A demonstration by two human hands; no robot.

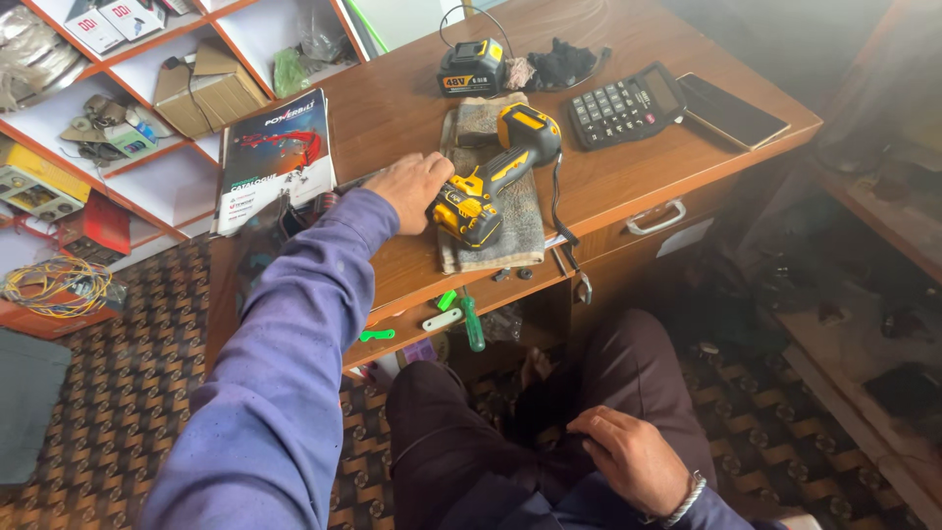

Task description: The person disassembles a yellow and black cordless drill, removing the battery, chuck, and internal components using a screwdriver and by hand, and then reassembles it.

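Observation:
A yellow and black cordless power tool [496, 175] lies on a grey cloth [520, 221] on the wooden desk [412, 108]. My left hand [410, 188], at the end of a purple sleeve, rests on the desk and touches the tool's near end with curled fingers. Down on my lap, my right hand [633, 458] lies on my dark trousers, fingers loosely apart and holding nothing, a bracelet at the wrist. A black and yellow battery pack [471, 69] stands at the far side of the cloth.
A catalogue [275, 157] lies at the desk's left end, a black calculator [623, 103] and a phone [731, 110] at the right. A green-handled screwdriver [472, 321] and small parts lie in the open drawer below. Cluttered shelves [108, 108] stand left.

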